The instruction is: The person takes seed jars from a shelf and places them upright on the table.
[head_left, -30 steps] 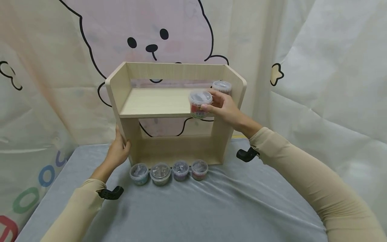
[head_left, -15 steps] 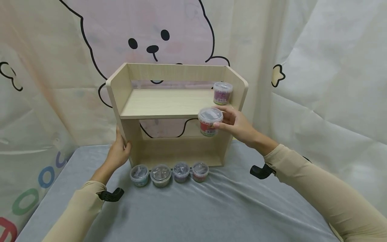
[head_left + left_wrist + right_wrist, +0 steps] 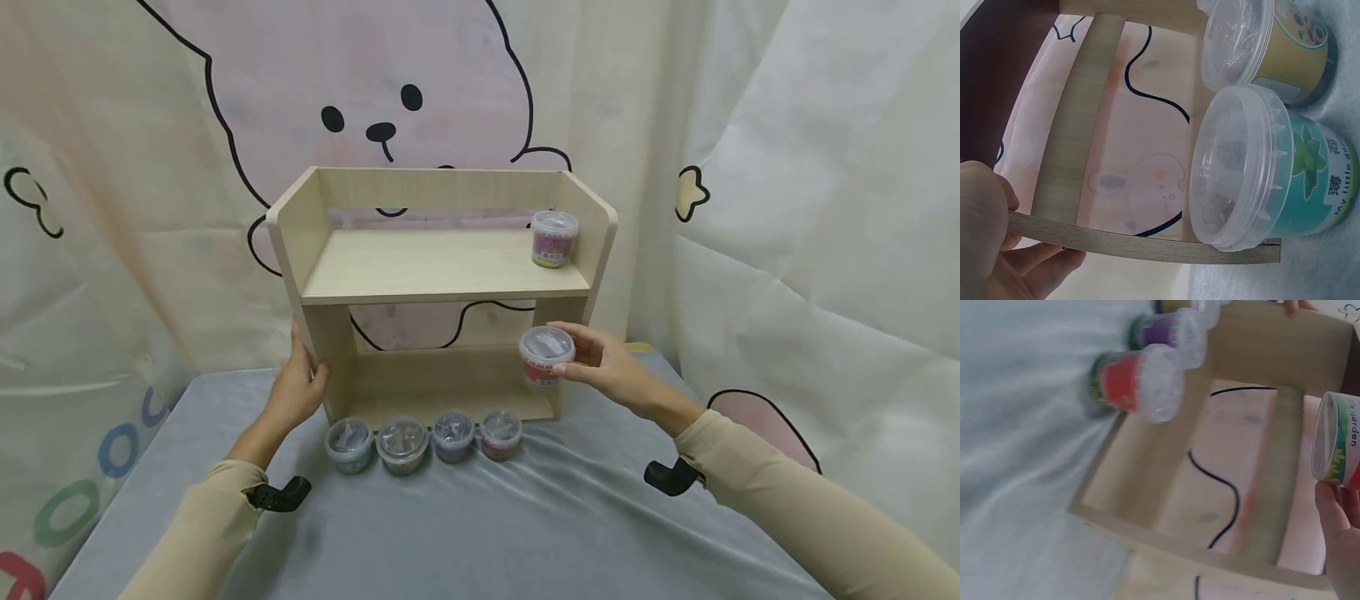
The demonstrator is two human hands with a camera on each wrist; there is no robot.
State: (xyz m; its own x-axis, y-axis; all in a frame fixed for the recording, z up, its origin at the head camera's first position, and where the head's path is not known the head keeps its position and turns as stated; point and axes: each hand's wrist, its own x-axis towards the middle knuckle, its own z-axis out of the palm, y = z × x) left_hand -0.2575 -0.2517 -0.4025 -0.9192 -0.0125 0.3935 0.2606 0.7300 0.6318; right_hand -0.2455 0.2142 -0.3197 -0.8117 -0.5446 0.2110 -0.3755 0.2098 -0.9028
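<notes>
My right hand (image 3: 615,372) pinches a small plastic tub (image 3: 544,357) with a clear lid and red label, upright in front of the lower opening of a light wooden two-tier shelf (image 3: 420,268). The right wrist view catches the tub's green-edged base (image 3: 1338,447) above the fingers. On the shelf's left side panel (image 3: 1147,247), my left hand (image 3: 294,393) grips the edge, thumb inside and fingers outside. A purple-labelled tub (image 3: 552,247) stands at the right end of the upper tier.
Several lidded tubs line the shelf's front foot, among them a teal one (image 3: 1310,175), a tan one (image 3: 1294,53), a purple one (image 3: 1157,334) and a red one (image 3: 1121,381). Grey cloth (image 3: 480,533) covers the table. Printed curtains (image 3: 795,208) hang behind and at the sides.
My right hand has carried the red-labelled tub from in front of the upper tier down and right to the lower opening. The purple tub is now uncovered. My left hand keeps its grip.
</notes>
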